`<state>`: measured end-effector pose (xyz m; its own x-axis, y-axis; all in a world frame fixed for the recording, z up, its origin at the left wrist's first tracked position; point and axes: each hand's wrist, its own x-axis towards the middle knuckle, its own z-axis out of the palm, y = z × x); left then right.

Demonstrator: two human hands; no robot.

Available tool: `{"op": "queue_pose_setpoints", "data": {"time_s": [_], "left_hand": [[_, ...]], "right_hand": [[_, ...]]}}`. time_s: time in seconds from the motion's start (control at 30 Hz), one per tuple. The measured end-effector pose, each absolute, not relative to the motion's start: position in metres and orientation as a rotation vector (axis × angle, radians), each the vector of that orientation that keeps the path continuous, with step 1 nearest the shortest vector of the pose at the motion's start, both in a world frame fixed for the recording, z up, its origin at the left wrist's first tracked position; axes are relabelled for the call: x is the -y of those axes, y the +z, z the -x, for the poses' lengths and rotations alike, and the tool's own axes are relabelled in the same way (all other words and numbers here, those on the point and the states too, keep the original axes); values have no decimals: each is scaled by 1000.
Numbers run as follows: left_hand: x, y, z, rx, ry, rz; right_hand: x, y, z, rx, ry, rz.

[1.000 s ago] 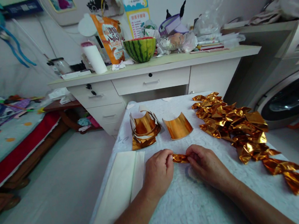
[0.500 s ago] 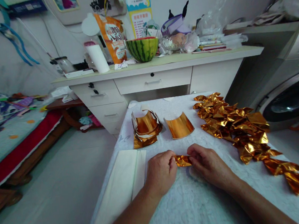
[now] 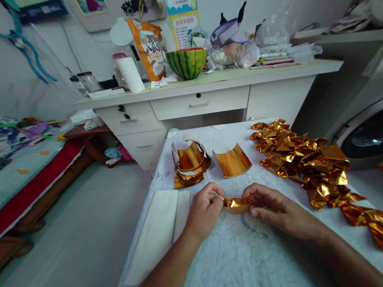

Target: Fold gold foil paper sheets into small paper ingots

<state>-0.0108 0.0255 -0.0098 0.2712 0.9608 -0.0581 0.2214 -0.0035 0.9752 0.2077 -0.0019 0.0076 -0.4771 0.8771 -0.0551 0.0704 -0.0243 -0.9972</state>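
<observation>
Between my hands is a small folded piece of gold foil paper [image 3: 236,205], its middle opened into a shallow boat shape. My left hand [image 3: 206,210] pinches its left end between thumb and fingers. At the right end, my right hand [image 3: 271,206] grips the tip with thumb and fingertips. Just beyond lies a single curved gold sheet [image 3: 233,161]. Left of that sits a curled stack of gold sheets [image 3: 189,160] with pale edges. Folded gold foil pieces [image 3: 293,155] are heaped along the table's right side.
White folded paper [image 3: 156,232] lies on the cloth-covered table [image 3: 219,269] by my left forearm. Behind stands a white desk [image 3: 204,101] bearing a cut watermelon [image 3: 187,64], an orange pouch [image 3: 149,49] and bags. A washing machine [image 3: 376,127] is at right, a bed [image 3: 19,181] at left.
The foil piece's middle has widened from a narrow strip into an open boat shape. My right hand has shifted slightly right, its fingers looser. The whole view has moved a little.
</observation>
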Motion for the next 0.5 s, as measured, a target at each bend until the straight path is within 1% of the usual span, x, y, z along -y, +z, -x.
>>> {"op": "queue_pose_setpoints", "data": {"time_s": [0.33, 0.5], "left_hand": [[-27, -8, 8, -1155, 806, -1340], [-27, -6, 8, -1175, 787, -1326]], "right_hand": [[-1, 3, -208, 1456, 1710, 848], [-3, 4, -211, 1495, 1701, 879]]}}
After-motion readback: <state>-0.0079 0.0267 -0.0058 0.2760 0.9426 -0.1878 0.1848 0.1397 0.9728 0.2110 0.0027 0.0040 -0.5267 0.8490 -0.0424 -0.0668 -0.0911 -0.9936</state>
